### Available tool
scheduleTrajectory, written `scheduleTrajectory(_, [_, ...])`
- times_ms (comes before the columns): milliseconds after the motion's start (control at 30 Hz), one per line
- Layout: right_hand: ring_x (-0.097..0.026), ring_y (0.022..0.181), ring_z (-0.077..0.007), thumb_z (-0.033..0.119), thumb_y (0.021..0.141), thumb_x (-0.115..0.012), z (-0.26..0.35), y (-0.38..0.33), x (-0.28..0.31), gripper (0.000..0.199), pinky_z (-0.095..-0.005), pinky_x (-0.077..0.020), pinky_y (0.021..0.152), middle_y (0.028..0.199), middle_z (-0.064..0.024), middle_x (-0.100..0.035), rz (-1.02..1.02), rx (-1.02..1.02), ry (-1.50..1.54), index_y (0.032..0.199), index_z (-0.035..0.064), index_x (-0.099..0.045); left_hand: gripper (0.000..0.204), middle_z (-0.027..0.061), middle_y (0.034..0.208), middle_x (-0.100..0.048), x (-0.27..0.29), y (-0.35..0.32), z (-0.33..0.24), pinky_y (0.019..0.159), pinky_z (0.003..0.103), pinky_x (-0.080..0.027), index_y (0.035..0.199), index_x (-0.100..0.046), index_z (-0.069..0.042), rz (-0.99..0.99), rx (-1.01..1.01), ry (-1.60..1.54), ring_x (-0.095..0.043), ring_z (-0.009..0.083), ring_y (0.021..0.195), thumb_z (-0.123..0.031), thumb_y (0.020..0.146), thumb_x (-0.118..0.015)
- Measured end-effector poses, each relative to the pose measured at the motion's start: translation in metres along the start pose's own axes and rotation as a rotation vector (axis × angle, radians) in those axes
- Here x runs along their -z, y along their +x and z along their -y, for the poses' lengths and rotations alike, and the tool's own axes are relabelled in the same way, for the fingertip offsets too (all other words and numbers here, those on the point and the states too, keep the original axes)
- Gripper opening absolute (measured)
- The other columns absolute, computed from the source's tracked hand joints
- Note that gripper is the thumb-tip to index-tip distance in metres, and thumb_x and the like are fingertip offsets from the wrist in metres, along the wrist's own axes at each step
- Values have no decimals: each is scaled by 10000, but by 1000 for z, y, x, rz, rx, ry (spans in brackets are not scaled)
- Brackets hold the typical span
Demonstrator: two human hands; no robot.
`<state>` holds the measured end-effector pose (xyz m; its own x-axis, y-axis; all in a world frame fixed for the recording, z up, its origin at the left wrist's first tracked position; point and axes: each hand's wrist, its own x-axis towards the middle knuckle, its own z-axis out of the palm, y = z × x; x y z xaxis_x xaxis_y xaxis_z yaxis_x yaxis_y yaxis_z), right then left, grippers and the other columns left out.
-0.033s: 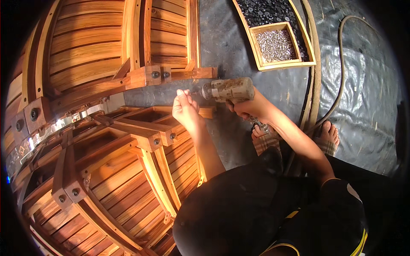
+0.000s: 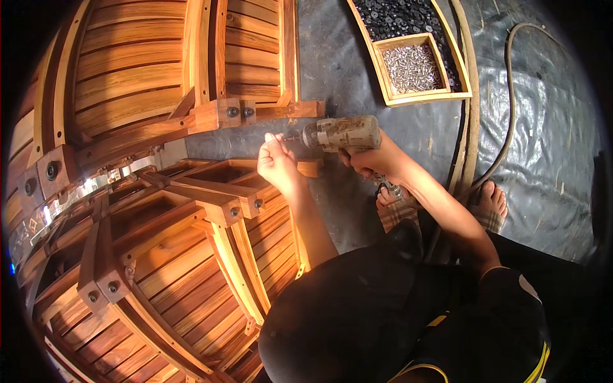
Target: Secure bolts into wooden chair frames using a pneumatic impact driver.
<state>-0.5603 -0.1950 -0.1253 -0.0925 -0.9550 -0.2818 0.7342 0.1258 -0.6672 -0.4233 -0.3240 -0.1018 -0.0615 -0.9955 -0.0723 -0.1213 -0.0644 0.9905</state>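
Note:
My right hand point(image 2: 364, 165) is wrapped round the handle of a worn, dusty pistol-grip power driver point(image 2: 348, 134), held level above the floor. Its thin bit points left, toward my other hand. A metal fitting point(image 2: 387, 185) shows under the handle. My left hand point(image 2: 277, 159) is closed in a pinch at the tip of the bit, and whatever sits between thumb and fingers is too small to make out. Just beyond both hands lies the end of a slatted wooden furniture piece point(image 2: 290, 110), with dark bolt heads at its joints.
A second slatted wooden piece point(image 2: 179, 281) stands at the near left. On the dark floor sheet point(image 2: 396, 121) rests a wooden tray point(image 2: 426, 97) of black washers, holding a smaller box point(image 2: 381, 64) of silver screws. A hose point(image 2: 509, 83) curves at right, near my feet.

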Motion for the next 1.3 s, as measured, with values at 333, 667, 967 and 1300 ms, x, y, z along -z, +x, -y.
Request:
scheduleTrajectory(333, [-463, 482, -91, -52, 635, -507, -19, 5, 16, 393, -212, -334, 367, 724, -63, -545, -6, -35, 108, 1024, -6, -547, 239, -21, 585, -365, -4, 5, 17, 395, 215, -238, 911, -494, -38, 183, 333, -490, -290, 73, 445, -263, 961, -431])
scheduleTrajectory(667, [-423, 436, -104, -111, 594, -446, -23, 6, 30, 393, -208, -331, 347, 711, -83, -514, -128, -71, 262, 966, -12, -527, 222, -44, 606, -332, -15, -3, 35, 465, 225, -252, 1102, -479, -21, 243, 507, -709, -282, 64, 492, -156, 961, -374])
scheduleTrajectory(967, [-443, 472, -113, -95, 575, -468, -24, 8, 37, 362, -225, -339, 359, 726, -72, -527, -109, -92, 294, 915, 6, -542, 354, 153, 973, -491, 20, -2, 76, 717, 287, -455, 1224, -363, 84, 108, 804, -793, -489, 224, 861, 39, 873, -343])
scheduleTrajectory(1300, [-413, 427, -118, -124, 550, -451, -20, 7, 36, 398, -227, -327, 358, 727, -87, -518, -125, -87, 277, 924, -11, -530, 188, 126, 919, -516, 16, 3, 88, 643, 234, -469, 1046, -492, 50, 173, 612, -449, -506, 144, 740, -93, 926, -467])
